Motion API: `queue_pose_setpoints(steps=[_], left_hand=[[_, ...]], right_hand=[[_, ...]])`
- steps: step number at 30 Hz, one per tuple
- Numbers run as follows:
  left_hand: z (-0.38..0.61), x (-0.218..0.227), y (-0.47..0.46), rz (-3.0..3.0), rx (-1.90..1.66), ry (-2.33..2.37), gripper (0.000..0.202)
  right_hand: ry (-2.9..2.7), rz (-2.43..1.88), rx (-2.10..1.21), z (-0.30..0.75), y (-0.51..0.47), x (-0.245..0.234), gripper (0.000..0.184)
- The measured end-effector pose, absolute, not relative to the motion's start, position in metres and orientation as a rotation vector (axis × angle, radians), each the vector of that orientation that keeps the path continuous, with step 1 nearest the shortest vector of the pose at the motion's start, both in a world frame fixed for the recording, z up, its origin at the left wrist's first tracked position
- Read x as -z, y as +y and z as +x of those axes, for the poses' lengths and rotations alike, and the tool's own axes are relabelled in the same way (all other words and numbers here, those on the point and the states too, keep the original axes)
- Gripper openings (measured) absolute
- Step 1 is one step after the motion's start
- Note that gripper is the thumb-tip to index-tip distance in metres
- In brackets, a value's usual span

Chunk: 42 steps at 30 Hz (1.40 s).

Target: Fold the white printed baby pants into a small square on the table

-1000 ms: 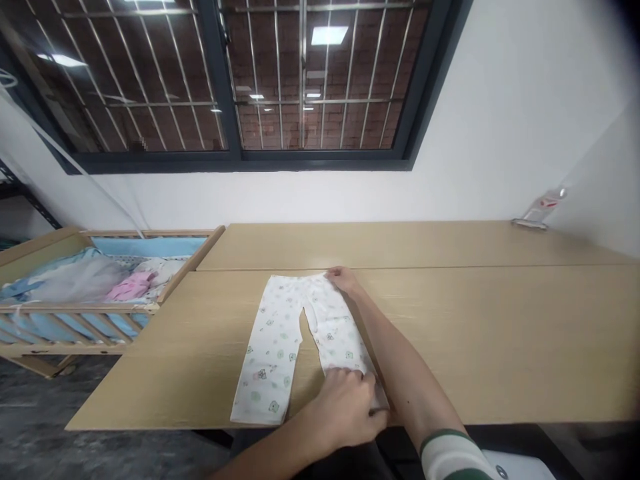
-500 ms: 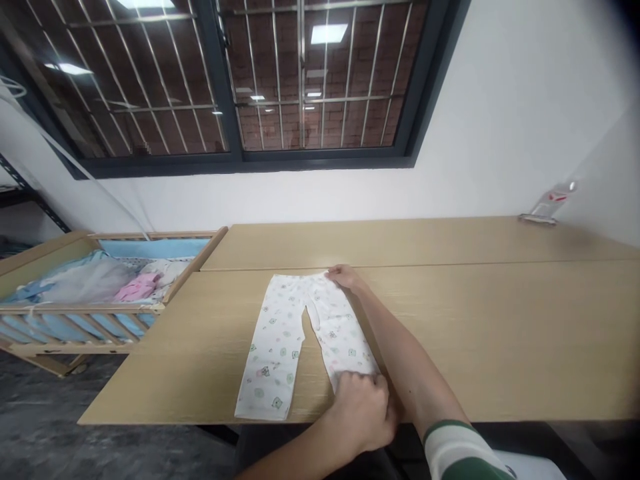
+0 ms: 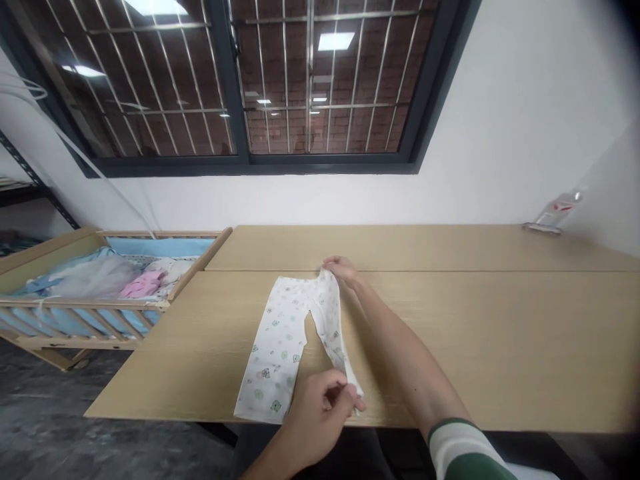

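Note:
A pair of small white pants (image 3: 280,340) printed with little green and pink figures lies on the wooden table (image 3: 475,333), waistband away from me. My right hand (image 3: 342,270) pinches the right corner of the waistband, which is lifted a little. At the near end of the right leg, my left hand (image 3: 320,413) is closed on the cuff between thumb and fingers. That leg is raised along its outer edge and curls inward, while the left leg lies flat.
A wooden crib (image 3: 120,307) with blue lining and bedding stands left of the table. A clear plastic item with red marks (image 3: 555,212) rests in the far right corner. Behind the table is a barred window (image 3: 320,160) in the wall.
Both hands have shifted left with the right side of the pants. The right leg, flat before, is lifted and folding inward. My left hand has turned, its thumb now showing.

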<state>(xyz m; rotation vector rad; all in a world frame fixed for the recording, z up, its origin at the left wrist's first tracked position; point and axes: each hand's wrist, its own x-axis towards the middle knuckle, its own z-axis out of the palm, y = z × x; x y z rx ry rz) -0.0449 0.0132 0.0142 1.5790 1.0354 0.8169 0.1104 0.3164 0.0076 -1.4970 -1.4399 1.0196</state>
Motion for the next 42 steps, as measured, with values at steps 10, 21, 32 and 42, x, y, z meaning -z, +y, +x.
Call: queue_pose_setpoints(steps=[10,21,32,42], left_hand=[[-0.135,0.008,-0.02,1.434,-1.004,1.236,0.045],[-0.188,0.065,-0.028,1.72,-0.774,1.919,0.041],[-0.178,0.051,-0.037,2.313,-1.012,2.301,0.026],[-0.124,0.085,-0.045,2.778,-1.068,2.225,0.049]], right_hand=[[-1.694,-1.523,-0.779,0.004,0.322,-0.005,0.023],[-2.035,-1.708,-0.454,-0.072,0.311,0.024,0.021],[-2.261,-1.455,-0.304,-0.076,0.275,0.01,0.037],[-2.909,-0.154,-0.527,-0.04,0.129,-0.003,0.062]])
